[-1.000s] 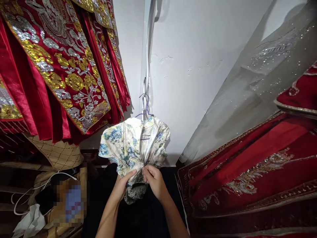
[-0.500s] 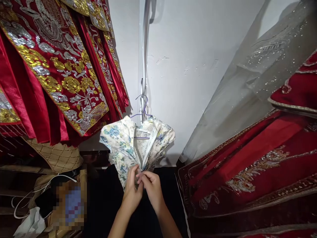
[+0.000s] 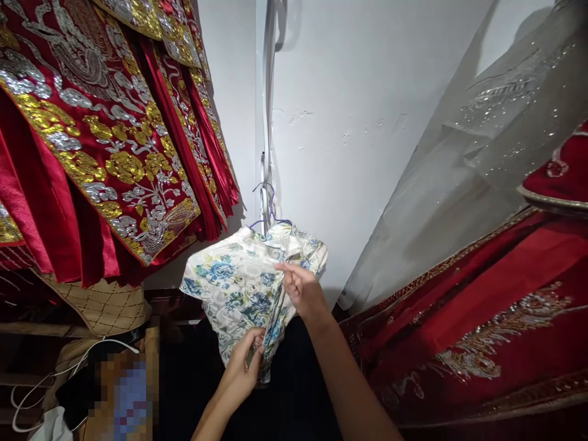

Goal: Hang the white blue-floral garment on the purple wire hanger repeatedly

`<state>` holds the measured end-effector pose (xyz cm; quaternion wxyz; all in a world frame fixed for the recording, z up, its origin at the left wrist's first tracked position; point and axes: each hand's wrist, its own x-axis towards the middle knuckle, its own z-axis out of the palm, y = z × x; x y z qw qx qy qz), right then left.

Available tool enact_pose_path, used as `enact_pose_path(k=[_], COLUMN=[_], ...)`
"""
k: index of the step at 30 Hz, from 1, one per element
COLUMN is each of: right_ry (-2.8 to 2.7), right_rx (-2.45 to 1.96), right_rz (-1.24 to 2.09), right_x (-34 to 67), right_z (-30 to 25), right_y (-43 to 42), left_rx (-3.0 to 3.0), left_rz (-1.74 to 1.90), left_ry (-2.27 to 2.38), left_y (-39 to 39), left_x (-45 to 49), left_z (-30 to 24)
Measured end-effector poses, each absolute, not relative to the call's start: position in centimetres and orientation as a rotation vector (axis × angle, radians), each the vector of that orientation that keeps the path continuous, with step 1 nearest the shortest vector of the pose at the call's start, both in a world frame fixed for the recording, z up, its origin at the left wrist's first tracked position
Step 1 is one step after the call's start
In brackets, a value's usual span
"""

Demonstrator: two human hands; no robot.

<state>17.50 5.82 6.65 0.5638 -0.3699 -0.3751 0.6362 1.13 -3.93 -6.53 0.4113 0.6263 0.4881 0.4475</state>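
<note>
A white blouse [image 3: 234, 275] with blue and green flowers hangs on a thin purple hanger [image 3: 272, 208] in front of me. My left hand [image 3: 245, 358] pinches the blouse's front edge low down, thumb and fingers pressed together. Higher up, near the collar, my right hand [image 3: 301, 291] has its fingers closed at the upper front opening. Whether a small fastener lies between those fingertips is too small to tell. The front edges lie close together between my two hands, and the right hand covers part of the right side.
Red garments with gold and silver embroidery [image 3: 124, 165] hang at the left. To the right are a sheer whitish sequined fabric [image 3: 427, 165] and a dark red embroidered garment [image 3: 500, 294]. A white cable [image 3: 103, 343] and blurred items lie on a wooden shelf at lower left.
My right hand has moved up along the front opening, away from the left hand. The gaping neckline has closed over, and the left hand has dropped slightly.
</note>
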Motion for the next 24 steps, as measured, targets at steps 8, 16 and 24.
enact_pose_path(k=[8, 16, 24], right_ry=[-1.059, -1.310, -1.272], right_rx=[-0.784, -0.812, -0.988], right_rz=[1.317, 1.232, 1.294], right_x=[15.4, 15.4, 15.6], right_z=[10.8, 11.9, 4.7], right_y=[5.8, 4.3, 4.5], left_rx=[1.897, 2.257, 1.494], left_rz=[1.063, 1.585, 2.283], left_ry=[1.177, 1.170, 1.216], left_y=[0.4, 3.8, 5.2], left_x=[-1.2, 1.4, -4.5], left_z=[-0.7, 12.2, 12.6])
